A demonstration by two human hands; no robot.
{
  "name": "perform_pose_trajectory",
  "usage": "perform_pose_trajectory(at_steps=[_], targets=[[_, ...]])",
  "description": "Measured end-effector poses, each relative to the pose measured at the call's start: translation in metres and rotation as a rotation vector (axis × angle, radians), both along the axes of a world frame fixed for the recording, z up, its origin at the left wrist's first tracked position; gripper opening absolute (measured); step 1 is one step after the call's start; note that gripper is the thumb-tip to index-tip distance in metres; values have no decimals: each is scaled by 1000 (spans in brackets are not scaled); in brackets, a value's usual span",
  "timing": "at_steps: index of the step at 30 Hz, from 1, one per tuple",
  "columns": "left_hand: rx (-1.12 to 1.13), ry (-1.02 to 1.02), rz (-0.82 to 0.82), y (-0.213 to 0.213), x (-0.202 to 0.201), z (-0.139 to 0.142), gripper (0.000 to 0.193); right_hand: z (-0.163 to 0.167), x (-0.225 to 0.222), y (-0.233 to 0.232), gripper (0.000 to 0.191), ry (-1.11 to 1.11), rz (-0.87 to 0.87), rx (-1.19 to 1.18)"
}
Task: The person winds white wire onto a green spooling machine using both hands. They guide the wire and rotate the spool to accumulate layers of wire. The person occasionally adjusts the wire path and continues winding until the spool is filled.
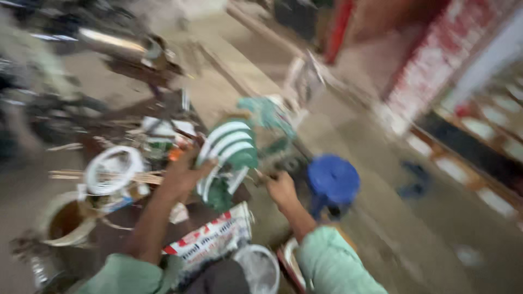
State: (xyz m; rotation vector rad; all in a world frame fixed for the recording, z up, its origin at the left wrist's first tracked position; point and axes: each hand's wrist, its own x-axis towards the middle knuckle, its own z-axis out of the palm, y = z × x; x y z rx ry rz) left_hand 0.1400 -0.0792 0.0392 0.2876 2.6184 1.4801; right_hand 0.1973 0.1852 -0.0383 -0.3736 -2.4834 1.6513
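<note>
The picture is heavily blurred by motion. My left hand (pixel 182 171) reaches forward and rests against the left side of a green device with curved white bars (pixel 229 149), which stands in front of me. My right hand (pixel 280 188) is closed around a thin stick-like tool (pixel 260 175) whose tip points at the lower right side of the green device. Both my arms wear pale green sleeves. Whether the left fingers grip anything is lost in the blur.
A white ring-shaped coil (pixel 113 169) and thin sticks (pixel 71 175) lie to the left. A round pale bucket (pixel 65 220) sits at lower left. A blue plastic stool (pixel 333 179) stands to the right. A printed sheet (pixel 210 239) and a clear tub (pixel 260 269) lie near my lap.
</note>
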Motion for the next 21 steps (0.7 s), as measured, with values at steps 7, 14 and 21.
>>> perform_pose_trajectory(at_steps=[7,14,21], targets=[[80,195,-28,15,11,4,70,-8,11,21,29,-12,-10,69],[-75,142,90,16,19,7,65,-22,-1,36,31,-23,90,19],[-83,154,159,25,32,19,69,-41,-37,48,33,-60,189,30]])
